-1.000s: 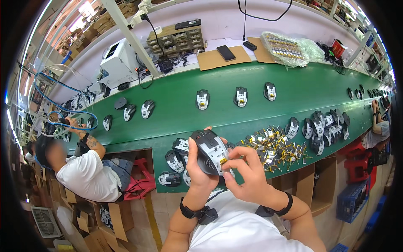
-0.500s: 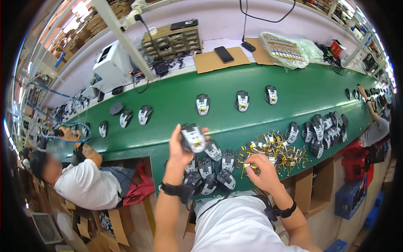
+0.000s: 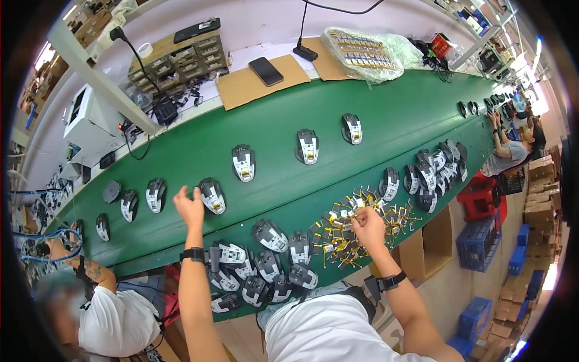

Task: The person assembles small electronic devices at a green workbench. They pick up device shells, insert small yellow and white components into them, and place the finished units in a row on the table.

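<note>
Mouse (image 3: 212, 196) on green worktop (image 3: 398, 120), pale wall (image 3: 262, 21)

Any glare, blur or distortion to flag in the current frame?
Head view: fisheye bend curves the green bench; corners go dark. Head view: bright patch at the right rim, burnt out. Head view: co-worker's head at lower left blurred; left hand and nearby mouse shell fairly sharp.

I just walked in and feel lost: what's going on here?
A person is working with computer mice at a green table. Their left hand is open right beside one mouse, contact unclear; the right hand is over a pile of small wired parts. More mice lie clustered either side of the pile.
</note>
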The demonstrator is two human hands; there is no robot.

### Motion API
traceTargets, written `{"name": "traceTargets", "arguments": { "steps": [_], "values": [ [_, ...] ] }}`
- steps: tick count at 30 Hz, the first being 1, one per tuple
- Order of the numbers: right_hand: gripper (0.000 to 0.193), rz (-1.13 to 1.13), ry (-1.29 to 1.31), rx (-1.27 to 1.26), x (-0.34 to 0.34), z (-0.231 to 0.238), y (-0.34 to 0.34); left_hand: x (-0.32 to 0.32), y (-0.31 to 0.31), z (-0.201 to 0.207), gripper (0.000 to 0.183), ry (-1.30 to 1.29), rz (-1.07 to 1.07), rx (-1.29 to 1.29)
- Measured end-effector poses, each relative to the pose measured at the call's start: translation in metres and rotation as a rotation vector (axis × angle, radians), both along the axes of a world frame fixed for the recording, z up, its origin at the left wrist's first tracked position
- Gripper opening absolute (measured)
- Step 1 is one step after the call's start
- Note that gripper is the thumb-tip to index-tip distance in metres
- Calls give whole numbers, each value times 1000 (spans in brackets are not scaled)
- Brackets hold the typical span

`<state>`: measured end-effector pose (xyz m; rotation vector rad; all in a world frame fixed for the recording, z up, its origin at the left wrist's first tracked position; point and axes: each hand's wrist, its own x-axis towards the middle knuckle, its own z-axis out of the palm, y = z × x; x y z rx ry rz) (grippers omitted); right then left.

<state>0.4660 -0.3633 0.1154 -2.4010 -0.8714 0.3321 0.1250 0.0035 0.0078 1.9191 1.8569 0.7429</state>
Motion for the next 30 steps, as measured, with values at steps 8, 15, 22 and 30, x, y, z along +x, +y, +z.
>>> {"name": "traceTargets", "arguments": {
  "steps": [8, 15, 22, 30],
  "values": [
    [19, -122, 358, 62, -3, -36, -13, -63, 77, 20, 82, 500, 396, 142],
    [9, -347, 873, 425, -13, -21, 4, -102, 113, -7, 79, 352, 81, 39],
    [10, -297, 972, 651, -17, 15, 10, -76, 67, 63, 51, -1176, 279, -325],
    [9, 136, 1398, 791, -66, 123, 44, 44, -140, 228, 40, -1706, 37, -663]
  ]
}}
